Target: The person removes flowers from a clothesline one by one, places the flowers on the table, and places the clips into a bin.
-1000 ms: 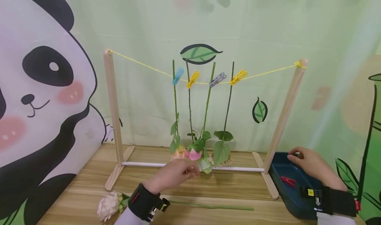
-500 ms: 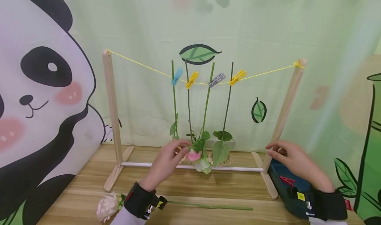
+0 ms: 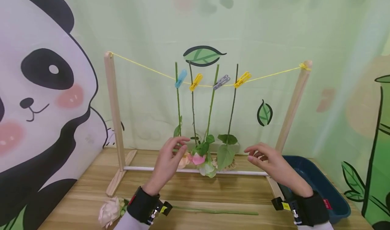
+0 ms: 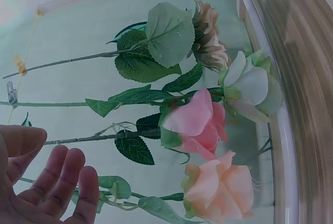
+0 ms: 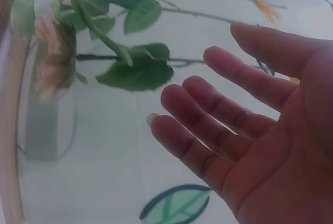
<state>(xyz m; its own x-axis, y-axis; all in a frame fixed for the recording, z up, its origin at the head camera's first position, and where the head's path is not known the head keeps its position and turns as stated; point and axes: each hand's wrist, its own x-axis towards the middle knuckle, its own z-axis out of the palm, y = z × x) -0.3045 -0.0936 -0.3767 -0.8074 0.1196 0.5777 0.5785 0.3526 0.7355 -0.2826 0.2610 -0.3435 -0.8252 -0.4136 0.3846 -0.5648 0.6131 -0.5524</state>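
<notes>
Several artificial flowers hang heads down from a yellow string (image 3: pixel 137 65) on clothespins. Their heads are a peach rose (image 4: pixel 221 187), a pink rose (image 4: pixel 197 122), a white flower (image 4: pixel 250 86) and a beige flower (image 4: pixel 208 34). The clothespins are blue (image 3: pixel 181 78), yellow (image 3: pixel 196 82), grey (image 3: pixel 221 82) and yellow again. My left hand (image 3: pixel 167 162), fingers loosely bent and holding nothing, is beside the leftmost flower; contact cannot be told. To the right of the flowers, my right hand (image 3: pixel 271 162) is in the air, fingers relaxed, with nothing in it.
Wooden posts (image 3: pixel 114 111) and a white rod (image 3: pixel 240 173) frame the flowers. A cream rose (image 3: pixel 109 211) with a long green stem (image 3: pixel 219 211) lies on the table in front. The dark blue tray (image 3: pixel 338 206) stands at right, partly behind my right arm.
My right hand has moved left from over the tray, and its arm now hides the red clothespin there. My left hand has risen and shifted slightly left beside the flowers.
</notes>
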